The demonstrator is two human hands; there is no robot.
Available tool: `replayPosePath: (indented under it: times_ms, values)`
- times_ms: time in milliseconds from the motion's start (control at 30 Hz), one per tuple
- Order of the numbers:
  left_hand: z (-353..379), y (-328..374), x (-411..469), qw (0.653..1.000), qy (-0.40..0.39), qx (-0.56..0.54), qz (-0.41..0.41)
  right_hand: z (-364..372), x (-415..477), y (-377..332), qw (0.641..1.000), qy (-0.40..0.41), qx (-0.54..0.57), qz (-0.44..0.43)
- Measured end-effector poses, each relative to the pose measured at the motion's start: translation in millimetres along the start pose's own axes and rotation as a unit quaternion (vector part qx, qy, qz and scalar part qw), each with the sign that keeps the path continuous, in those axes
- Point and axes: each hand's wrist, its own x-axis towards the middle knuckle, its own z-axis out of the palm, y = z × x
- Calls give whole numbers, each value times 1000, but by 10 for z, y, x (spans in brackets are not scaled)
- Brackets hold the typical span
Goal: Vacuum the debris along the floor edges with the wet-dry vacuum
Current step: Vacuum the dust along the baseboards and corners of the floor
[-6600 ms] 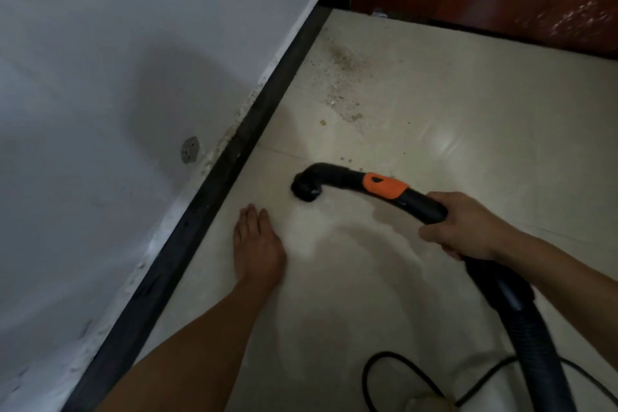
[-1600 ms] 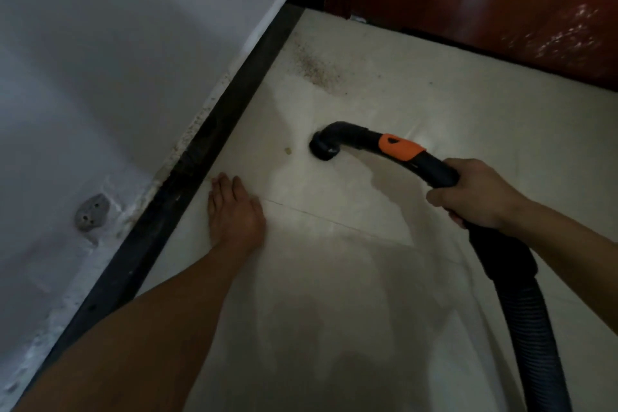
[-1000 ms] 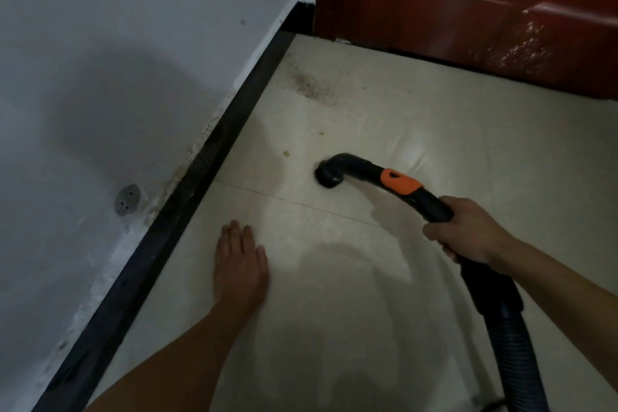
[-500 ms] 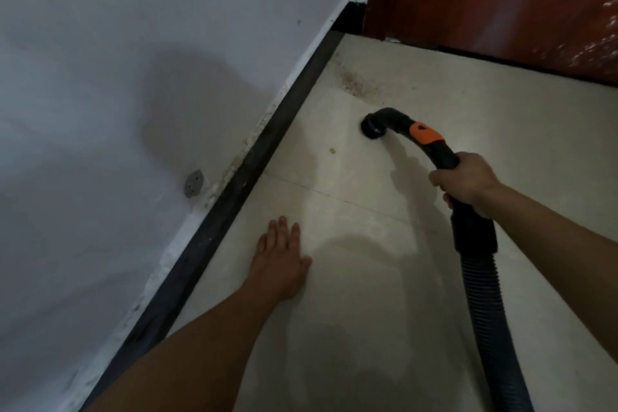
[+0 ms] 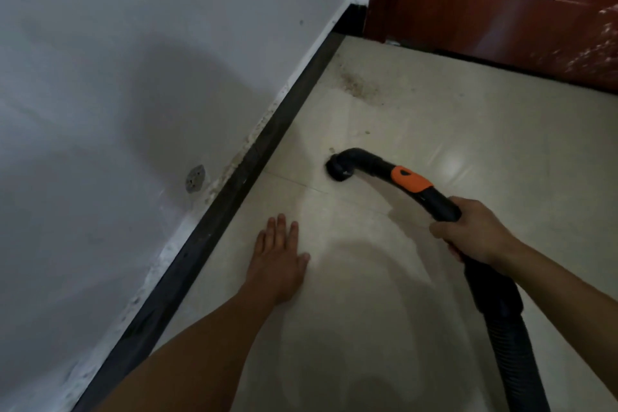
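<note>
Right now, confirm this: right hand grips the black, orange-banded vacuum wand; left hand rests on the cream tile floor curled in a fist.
No fist: the head view shows the left hand lying flat, fingers straight, on the cream tile floor. The right hand does grip the black, orange-banded vacuum wand.

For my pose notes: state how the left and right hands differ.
The left hand lies flat on the glossy beige floor tile, fingers straight; the right hand curls its fingers round the black curved vacuum wand with an orange band. The left hand holds nothing; the right hand holds the wand. Both are bare.
</note>
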Motion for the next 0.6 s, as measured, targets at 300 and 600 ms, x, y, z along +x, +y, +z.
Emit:
replayPosePath:
  times_ms: [300, 600]
  values:
    - [-34, 123, -17, 1000, 2, -1, -12, 11, 137, -48, 998, 62, -29, -12]
    - [-36, 84, -27, 998, 60, -19, -22, 361, 585, -660, 998, -24, -4, -65]
